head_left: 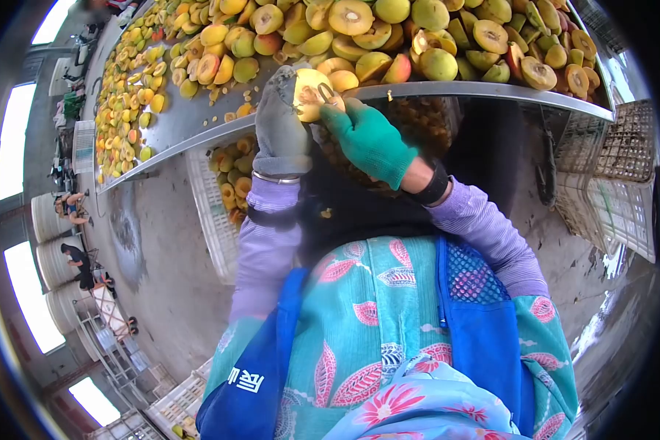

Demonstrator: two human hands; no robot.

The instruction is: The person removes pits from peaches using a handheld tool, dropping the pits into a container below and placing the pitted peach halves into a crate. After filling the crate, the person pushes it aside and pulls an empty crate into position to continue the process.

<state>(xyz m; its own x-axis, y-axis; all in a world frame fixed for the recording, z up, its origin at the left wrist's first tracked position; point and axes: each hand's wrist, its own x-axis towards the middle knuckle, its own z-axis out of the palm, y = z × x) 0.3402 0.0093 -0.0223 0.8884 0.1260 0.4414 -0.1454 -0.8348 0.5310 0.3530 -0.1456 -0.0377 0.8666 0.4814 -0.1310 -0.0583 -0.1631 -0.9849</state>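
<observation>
My left hand (280, 125), in a grey glove, is closed around a halved yellow peach (306, 86) with its cut face turned to the right. My right hand (374, 139), in a green glove, pinches a small metal loop tool (325, 92) against the middle of that cut face. Most of the tool's handle is hidden by my fingers. Both hands are just over the near rim of a metal table (411, 89). Beyond them lies a heap of peach halves (352, 18), many with brown centres showing.
Below the table, a white crate (211, 220) holds peach pieces, and more brownish pieces (418, 125) lie in shadow. Stacked plastic crates (616, 176) stand at right. People (81, 264) and large pale tubs (55, 264) are far left.
</observation>
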